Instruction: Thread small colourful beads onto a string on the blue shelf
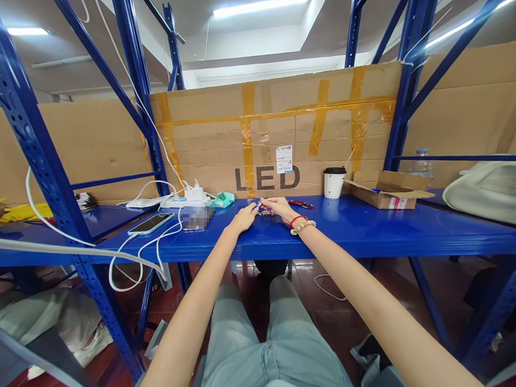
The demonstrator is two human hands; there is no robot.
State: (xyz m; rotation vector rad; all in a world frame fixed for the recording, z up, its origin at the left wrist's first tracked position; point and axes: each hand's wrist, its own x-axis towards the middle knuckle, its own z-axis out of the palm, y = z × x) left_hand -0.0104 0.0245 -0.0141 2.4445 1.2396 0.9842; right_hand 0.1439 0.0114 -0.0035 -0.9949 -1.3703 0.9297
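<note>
Over the blue shelf top (pixel 324 224) my two hands meet near its middle. My left hand (pixel 243 217) is closed, fingertips pinched around something small and pale that I cannot make out. Against it, my right hand (pixel 279 208) is closed too, its thumb and fingers pressed together at the same spot. A red string and a beaded bracelet (pixel 303 225) circle the right wrist. Just beneath the fingers lie small shiny bits (pixel 266 213), too tiny to name. A dark red, slim object (pixel 300 204) rests right of my right hand.
Left are a phone (pixel 151 223), white cables, a power strip with chargers (pixel 194 194) and a green crumpled packet (pixel 223 199). A lidded paper cup (pixel 334 182) and an open cardboard box (pixel 385 192) stand right. Taped cardboard (pixel 209 146) closes the back, between blue posts.
</note>
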